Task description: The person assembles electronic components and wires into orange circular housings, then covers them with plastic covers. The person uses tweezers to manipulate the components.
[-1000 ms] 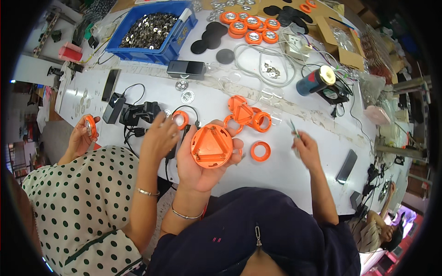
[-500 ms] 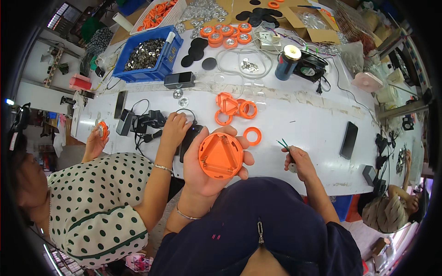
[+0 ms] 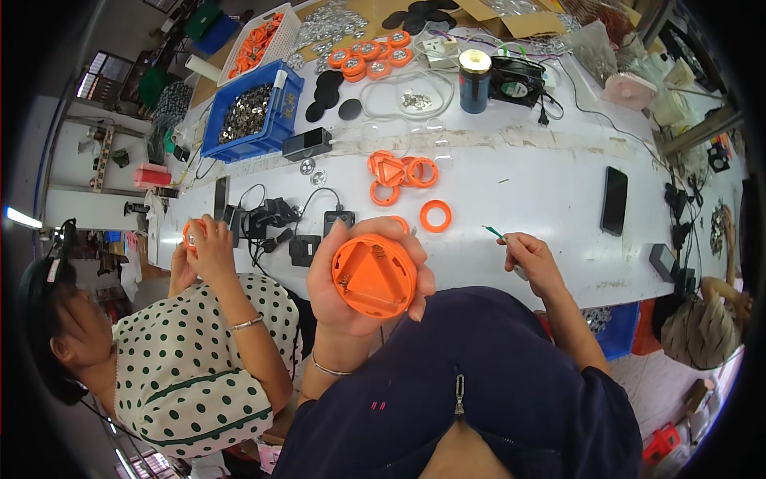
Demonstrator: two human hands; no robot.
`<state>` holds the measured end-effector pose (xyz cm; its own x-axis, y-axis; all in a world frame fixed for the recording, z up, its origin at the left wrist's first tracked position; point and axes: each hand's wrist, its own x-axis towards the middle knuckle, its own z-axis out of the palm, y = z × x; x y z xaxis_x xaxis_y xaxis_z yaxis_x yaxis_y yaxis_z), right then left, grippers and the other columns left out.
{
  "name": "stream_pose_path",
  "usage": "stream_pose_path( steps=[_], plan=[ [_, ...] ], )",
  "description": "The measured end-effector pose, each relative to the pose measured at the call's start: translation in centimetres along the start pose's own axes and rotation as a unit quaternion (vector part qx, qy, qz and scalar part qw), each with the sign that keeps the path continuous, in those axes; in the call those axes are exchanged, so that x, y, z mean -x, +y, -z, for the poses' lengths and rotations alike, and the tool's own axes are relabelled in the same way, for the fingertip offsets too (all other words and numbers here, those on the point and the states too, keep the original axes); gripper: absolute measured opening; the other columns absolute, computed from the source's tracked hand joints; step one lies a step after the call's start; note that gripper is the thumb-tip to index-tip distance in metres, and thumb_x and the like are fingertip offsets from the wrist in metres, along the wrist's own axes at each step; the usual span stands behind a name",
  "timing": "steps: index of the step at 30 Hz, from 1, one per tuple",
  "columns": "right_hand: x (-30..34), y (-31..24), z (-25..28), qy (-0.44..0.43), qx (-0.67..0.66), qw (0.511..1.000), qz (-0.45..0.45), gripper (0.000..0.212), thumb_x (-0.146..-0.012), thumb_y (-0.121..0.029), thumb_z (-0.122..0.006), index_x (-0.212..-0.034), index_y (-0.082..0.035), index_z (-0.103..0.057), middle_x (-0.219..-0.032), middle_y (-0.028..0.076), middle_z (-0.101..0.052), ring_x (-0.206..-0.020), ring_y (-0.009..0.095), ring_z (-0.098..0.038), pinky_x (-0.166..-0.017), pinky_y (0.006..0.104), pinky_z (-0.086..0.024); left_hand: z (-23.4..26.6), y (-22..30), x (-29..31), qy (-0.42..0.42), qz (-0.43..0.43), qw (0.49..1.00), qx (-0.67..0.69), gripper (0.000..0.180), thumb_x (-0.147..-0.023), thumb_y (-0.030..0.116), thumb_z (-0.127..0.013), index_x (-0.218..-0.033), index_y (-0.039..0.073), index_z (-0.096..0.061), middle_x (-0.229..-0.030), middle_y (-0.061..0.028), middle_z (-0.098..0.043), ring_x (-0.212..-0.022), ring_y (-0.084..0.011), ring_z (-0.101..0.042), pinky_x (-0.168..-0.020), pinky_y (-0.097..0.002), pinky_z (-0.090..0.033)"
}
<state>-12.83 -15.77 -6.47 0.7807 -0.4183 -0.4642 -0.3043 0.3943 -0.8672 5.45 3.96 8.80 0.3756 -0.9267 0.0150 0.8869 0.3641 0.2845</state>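
My left hand (image 3: 327,295) is closed round an orange round plastic housing (image 3: 373,275), held up with its hollow side showing. Inside is a triangular recess with small metal springs at its corners. To the right, over the white table (image 3: 511,207), my right hand (image 3: 536,262) pinches thin green tweezers (image 3: 495,233), their tips pointing away to the left. A small pale disc (image 3: 521,272) shows under its fingers, partly hidden. Beyond my hands lie a loose orange ring (image 3: 435,216) and a small group of orange rings and housings (image 3: 391,172).
At the left a co-worker's hands (image 3: 209,249) hold an orange round piece. Black adapters and cables (image 3: 271,215) lie between us. A blue bin (image 3: 249,144) of metal parts, a dark can (image 3: 475,84), a fan (image 3: 515,82) and a phone (image 3: 613,201) stand or lie around.
The view has shifted. The housing in my left hand is tilted a little more, and the tweezer tips have come together. The co-worker's near hand has moved from the adapters to the orange piece.
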Motion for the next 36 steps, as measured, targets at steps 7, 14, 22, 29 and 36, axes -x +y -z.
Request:
stream_pose_path(
  steps=[7,14,22,29,36],
  plan=[
    [-0.1,0.6,0.3,0.008,-0.017,1.000,0.002,0.030,-0.094,-0.029,-0.056,-0.098,0.000,-0.064,-0.066,-0.002,-0.051,-0.061,0.007,-0.049,-0.060,0.0227,-0.041,-1.5,-0.6,-0.2,0.039,-0.063,0.984,-0.162,0.061,-0.098,0.038,-0.017,-0.114,-0.010,-0.051,-0.101,-0.0299,-0.057,-0.085,-0.0422,-0.063,-0.055,-0.0432,-0.057],
    [0.0,0.9,0.4,0.011,-0.025,1.000,0.005,0.031,-0.094,-0.030,-0.056,-0.097,0.000,-0.064,-0.066,-0.002,-0.050,-0.060,0.007,-0.048,-0.059,0.0222,-0.041,-1.5,-0.5,-0.2,0.059,-0.089,0.953,-0.284,0.057,-0.099,0.039,-0.019,-0.115,-0.007,-0.049,-0.104,-0.0287,-0.056,-0.090,-0.0418,-0.062,-0.055,-0.0448,-0.057],
    [-0.1,1.9,0.7,0.006,-0.040,0.999,0.008,0.032,-0.094,-0.030,-0.057,-0.097,0.000,-0.064,-0.065,-0.003,-0.050,-0.059,0.006,-0.048,-0.057,0.0218,-0.039,-1.1,-0.8,-0.4,0.116,-0.094,0.950,-0.276,0.054,-0.100,0.039,-0.021,-0.115,-0.005,-0.049,-0.105,-0.0257,-0.058,-0.096,-0.0365,-0.061,-0.060,-0.0454,-0.058],
    [0.0,2.4,0.3,-0.001,-0.043,0.999,-0.007,0.031,-0.094,-0.030,-0.056,-0.097,0.000,-0.065,-0.066,-0.003,-0.050,-0.059,0.006,-0.048,-0.057,0.0211,-0.040,-0.9,-1.1,0.1,0.122,-0.119,0.928,-0.332,0.053,-0.100,0.039,-0.023,-0.114,-0.005,-0.048,-0.104,-0.0249,-0.057,-0.096,-0.0352,-0.061,-0.062,-0.0450,-0.058],
    [0.1,2.8,0.3,-0.013,-0.037,0.999,-0.007,0.030,-0.095,-0.030,-0.055,-0.094,-0.001,-0.063,-0.067,-0.001,-0.053,-0.058,0.007,-0.049,-0.060,0.0222,-0.040,-0.8,-1.2,0.6,0.115,-0.178,0.875,-0.435,0.053,-0.100,0.041,-0.028,-0.115,-0.007,-0.045,-0.104,-0.0236,-0.056,-0.098,-0.0338,-0.061,-0.064,-0.0435,-0.059]
  ],
)
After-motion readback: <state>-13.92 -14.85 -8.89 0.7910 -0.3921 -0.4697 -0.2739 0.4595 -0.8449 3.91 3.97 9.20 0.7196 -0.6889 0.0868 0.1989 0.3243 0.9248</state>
